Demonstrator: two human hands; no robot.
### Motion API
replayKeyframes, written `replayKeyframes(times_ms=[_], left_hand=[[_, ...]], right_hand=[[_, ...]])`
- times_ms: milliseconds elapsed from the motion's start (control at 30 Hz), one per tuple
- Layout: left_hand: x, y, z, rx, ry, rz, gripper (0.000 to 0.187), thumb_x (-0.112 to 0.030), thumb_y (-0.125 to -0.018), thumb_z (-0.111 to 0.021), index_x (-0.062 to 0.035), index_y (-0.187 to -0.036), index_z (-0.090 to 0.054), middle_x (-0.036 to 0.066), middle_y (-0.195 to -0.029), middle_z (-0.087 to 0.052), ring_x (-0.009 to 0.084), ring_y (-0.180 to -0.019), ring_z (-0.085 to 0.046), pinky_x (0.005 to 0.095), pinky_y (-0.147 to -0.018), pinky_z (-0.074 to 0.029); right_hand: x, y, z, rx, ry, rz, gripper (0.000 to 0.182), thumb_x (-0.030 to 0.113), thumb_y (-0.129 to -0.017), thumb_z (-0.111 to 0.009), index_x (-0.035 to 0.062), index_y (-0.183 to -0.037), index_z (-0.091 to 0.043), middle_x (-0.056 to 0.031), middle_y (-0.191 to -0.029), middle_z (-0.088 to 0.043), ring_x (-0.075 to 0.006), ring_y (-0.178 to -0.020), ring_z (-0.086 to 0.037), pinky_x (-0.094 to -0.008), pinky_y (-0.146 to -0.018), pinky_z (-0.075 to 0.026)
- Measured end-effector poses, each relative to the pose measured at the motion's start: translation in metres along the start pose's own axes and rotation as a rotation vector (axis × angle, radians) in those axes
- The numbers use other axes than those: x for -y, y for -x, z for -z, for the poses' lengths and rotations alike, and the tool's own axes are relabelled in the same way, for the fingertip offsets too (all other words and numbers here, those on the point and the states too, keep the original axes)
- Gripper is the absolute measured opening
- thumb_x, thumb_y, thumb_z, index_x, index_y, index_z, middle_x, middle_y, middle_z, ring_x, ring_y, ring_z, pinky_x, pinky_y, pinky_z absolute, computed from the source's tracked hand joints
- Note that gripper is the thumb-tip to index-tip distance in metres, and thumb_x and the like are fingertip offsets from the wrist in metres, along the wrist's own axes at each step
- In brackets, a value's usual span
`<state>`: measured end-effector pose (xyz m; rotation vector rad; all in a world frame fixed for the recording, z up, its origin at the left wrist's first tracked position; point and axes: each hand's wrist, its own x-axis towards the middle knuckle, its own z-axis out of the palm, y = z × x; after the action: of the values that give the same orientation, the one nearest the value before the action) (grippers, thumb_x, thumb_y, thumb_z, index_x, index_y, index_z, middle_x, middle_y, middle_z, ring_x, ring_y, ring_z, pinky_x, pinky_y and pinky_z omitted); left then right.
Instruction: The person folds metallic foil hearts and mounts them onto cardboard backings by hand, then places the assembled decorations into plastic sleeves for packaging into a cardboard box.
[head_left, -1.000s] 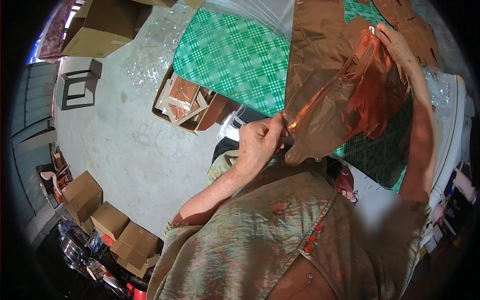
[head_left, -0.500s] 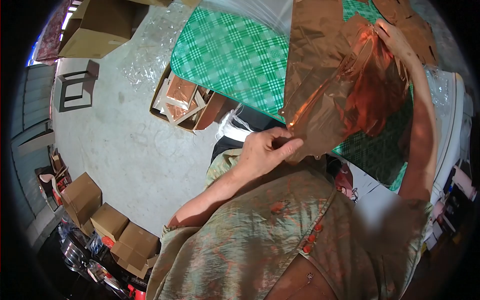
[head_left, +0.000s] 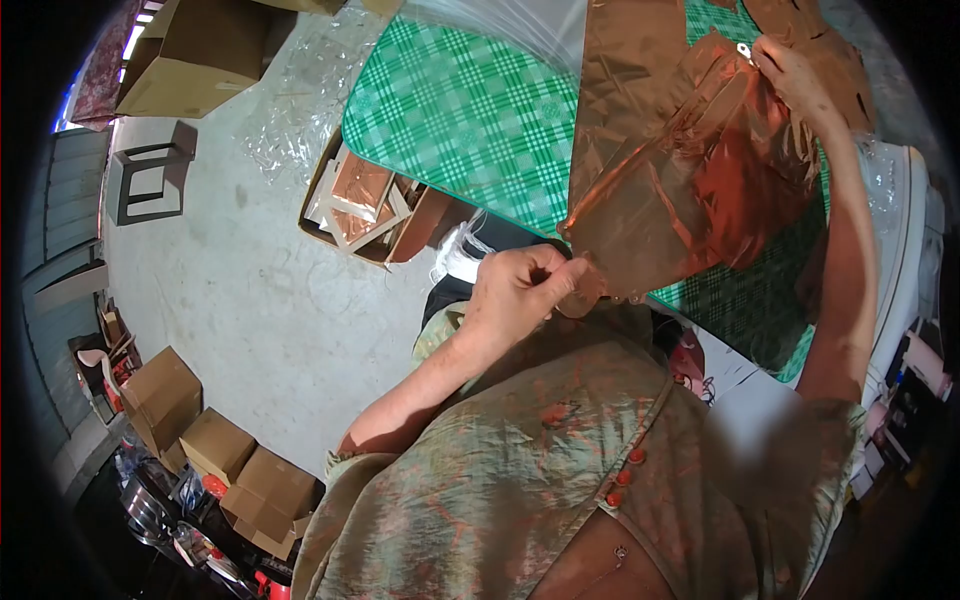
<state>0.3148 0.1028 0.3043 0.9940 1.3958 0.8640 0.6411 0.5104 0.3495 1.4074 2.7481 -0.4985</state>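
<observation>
A large sheet of thin, shiny copper-brown film (head_left: 640, 190) lies over the green checked tabletop (head_left: 470, 120), crumpled and reddish at the right. My left hand (head_left: 525, 290) pinches the film's near left corner at the table's front edge, where a small rounded piece hangs at the fingertips. My right hand (head_left: 790, 75) grips the gathered far part of the film, with a small silvery bit (head_left: 744, 50) beside its fingertips. More brown film (head_left: 810, 50) lies beyond that hand.
Under the table's left edge sits an open carton (head_left: 325, 195) with frames and copper-coloured pieces. White strings (head_left: 465, 255) hang beside it. A grey stool frame (head_left: 150, 185) stands on the floor at left. Cardboard boxes (head_left: 265, 490) line the lower left. Clear plastic (head_left: 300, 110) lies beyond the carton.
My left hand has shifted slightly left and turned, drawing the film's corner with it. The film's folds have changed, and a silvery bit now shows by my right fingertips.
</observation>
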Motion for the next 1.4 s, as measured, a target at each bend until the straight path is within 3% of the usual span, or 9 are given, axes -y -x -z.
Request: replayKeyframes(times_ms=[300, 500, 567, 767, 800, 933, 1100, 1167, 1400], left_hand=[[0.012, -0.006, 0.0, -0.001, 0.029, 0.069, 0.034, -0.029, -0.103, -0.071, -0.0006, -0.086, -0.075, -0.002, -0.065, -0.062, 0.0031, -0.056, -0.052, 0.0227, -0.049, -0.042], [0.005, -0.005, 0.004, -0.033, -0.022, 0.086, 0.033, -0.029, -0.103, -0.072, -0.0014, -0.084, -0.074, -0.002, -0.062, -0.061, 0.0045, -0.055, -0.053, 0.0252, -0.05, -0.042], [0.003, -0.005, 0.005, -0.063, -0.081, 0.073, 0.034, -0.028, -0.102, -0.072, -0.0013, -0.082, -0.073, 0.001, -0.06, -0.062, 0.0064, -0.054, -0.055, 0.0267, -0.05, -0.042], [-0.002, -0.001, 0.007, -0.414, -0.5, -0.5, 0.014, -0.013, -0.092, -0.079, -0.0015, -0.092, -0.072, 0.011, -0.08, -0.072, 0.02, -0.063, -0.065, 0.0321, -0.056, -0.048], [-0.005, -0.001, 0.013, -0.412, -0.626, -0.614, 0.02, -0.009, -0.086, -0.082, -0.0027, -0.103, -0.074, 0.009, -0.098, -0.075, 0.0245, -0.083, -0.069, 0.0354, -0.069, -0.052], [-0.013, -0.02, 0.021, -0.382, -0.848, -0.984, 0.036, -0.016, -0.082, -0.084, -0.0092, -0.117, -0.077, 0.005, -0.118, -0.073, 0.0258, -0.11, -0.065, 0.0408, -0.089, -0.05], [-0.008, -0.032, 0.03, -0.242, -0.981, -1.111, 0.036, -0.015, -0.083, -0.081, -0.0057, -0.117, -0.076, 0.005, -0.126, -0.071, 0.0271, -0.119, -0.064, 0.0401, -0.096, -0.052], [-0.005, -0.037, 0.034, -0.213, -1.023, -1.117, 0.035, -0.019, -0.083, -0.083, -0.0111, -0.117, -0.078, 0.001, -0.127, -0.073, 0.0249, -0.119, -0.065, 0.0394, -0.095, -0.052], [-0.001, -0.044, 0.04, -0.151, -1.075, -1.165, 0.032, -0.015, -0.083, -0.08, -0.0099, -0.115, -0.078, 0.002, -0.126, -0.073, 0.0239, -0.118, -0.065, 0.0377, -0.095, -0.051]], right_hand=[[-0.005, -0.005, -0.012, -0.041, 0.07, 0.087, 0.029, 0.032, -0.106, -0.051, 0.0029, -0.109, -0.054, -0.024, -0.097, -0.065, -0.0468, -0.095, -0.062, -0.0511, -0.08, -0.047], [-0.003, -0.005, -0.012, -0.042, 0.104, 0.098, 0.029, 0.031, -0.108, -0.051, 0.0017, -0.11, -0.053, -0.0235, -0.096, -0.061, -0.0453, -0.093, -0.059, -0.0466, -0.082, -0.047], [0.0, -0.005, -0.012, -0.046, 0.095, 0.08, 0.03, 0.031, -0.107, -0.05, 0.002, -0.109, -0.054, -0.025, -0.098, -0.063, -0.0473, -0.097, -0.06, -0.0503, -0.083, -0.047], [-0.002, -0.005, -0.014, -0.06, 0.045, 0.103, 0.03, 0.032, -0.106, -0.05, 0.0027, -0.11, -0.055, -0.0261, -0.099, -0.063, -0.048, -0.098, -0.06, -0.052, -0.083, -0.047], [0.0, -0.005, -0.014, -0.062, 0.045, 0.097, 0.029, 0.031, -0.106, -0.05, 0.0029, -0.11, -0.055, -0.0261, -0.099, -0.063, -0.0478, -0.098, -0.06, -0.0518, -0.083, -0.047], [0.003, -0.004, -0.013, -0.058, 0.031, 0.069, 0.027, 0.03, -0.106, -0.051, 0.0035, -0.109, -0.055, -0.0239, -0.097, -0.063, -0.0447, -0.093, -0.061, -0.0488, -0.081, -0.048], [0.001, -0.006, -0.016, -0.045, 0.049, 0.071, 0.026, 0.029, -0.107, -0.052, 0.0028, -0.108, -0.054, -0.0217, -0.093, -0.06, -0.0399, -0.087, -0.061, -0.0442, -0.08, -0.049], [-0.002, -0.005, -0.019, -0.085, 0.053, 0.115, 0.025, 0.029, -0.107, -0.051, 0.0035, -0.107, -0.053, -0.0219, -0.093, -0.061, -0.0426, -0.088, -0.061, -0.046, -0.08, -0.049], [0.019, 0.0, -0.015, -0.118, 0.167, 0.004, 0.028, 0.034, -0.106, -0.052, 0.0063, -0.109, -0.059, -0.0209, -0.104, -0.068, -0.0447, -0.1, -0.064, -0.0522, -0.083, -0.05]])
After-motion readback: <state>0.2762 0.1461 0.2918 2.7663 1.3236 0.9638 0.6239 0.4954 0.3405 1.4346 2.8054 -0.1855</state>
